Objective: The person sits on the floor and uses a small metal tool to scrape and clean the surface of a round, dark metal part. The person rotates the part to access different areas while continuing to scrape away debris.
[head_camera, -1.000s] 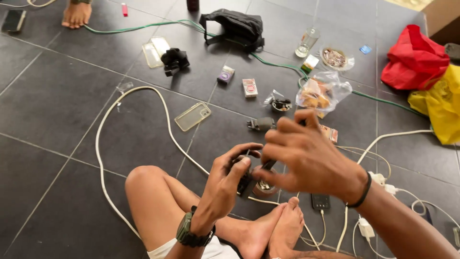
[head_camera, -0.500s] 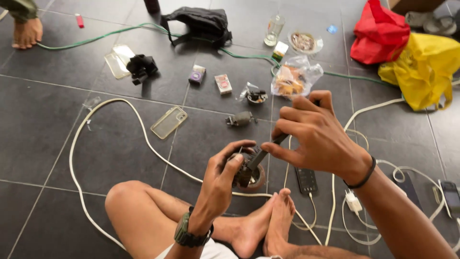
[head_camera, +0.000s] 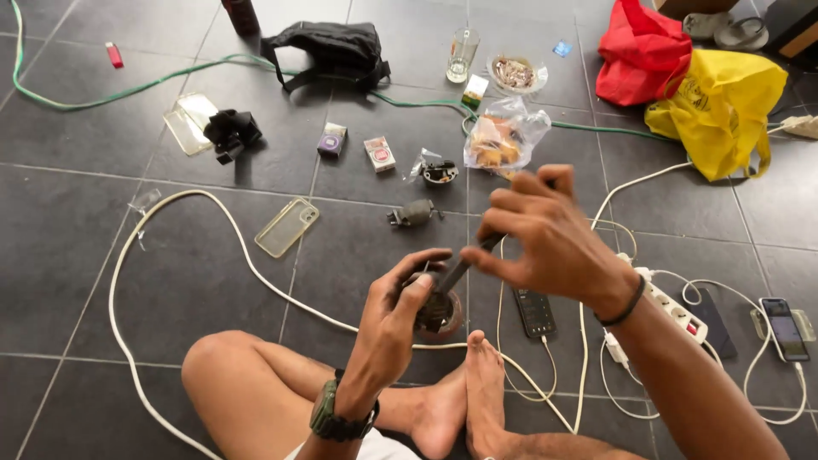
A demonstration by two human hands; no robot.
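Sitting cross-legged on the tiled floor (head_camera: 77,247), I work both hands just above my bare feet (head_camera: 464,400). My left hand (head_camera: 394,328), a watch (head_camera: 341,417) on its wrist, curls its grip around a small round part (head_camera: 439,313); the fingers are pressed together on its rim, and the part sits low over the floor between my knee and feet. My right hand (head_camera: 545,238), a dark band (head_camera: 625,307) at the wrist, pinches a thin dark tool (head_camera: 467,266) between thumb and fingertips; the tool slants down to the left, and its tip meets the top of the part. What kind of tool it is I cannot tell.

A white cable (head_camera: 213,221) loops across the floor to my left and passes beneath the hands. A power strip (head_camera: 673,308) lies just right of my right forearm, with a phone (head_camera: 534,312) beside it and another phone (head_camera: 784,328) farther right. Beyond the hands lie a clear phone case (head_camera: 287,227), a small grey piece (head_camera: 415,213) and a plastic bag (head_camera: 504,136). Farther off are a black pouch (head_camera: 328,47), a glass (head_camera: 463,55), a red bag (head_camera: 641,51) and a yellow bag (head_camera: 720,106), touching each other. A green cable (head_camera: 128,89) runs along the far tiles.
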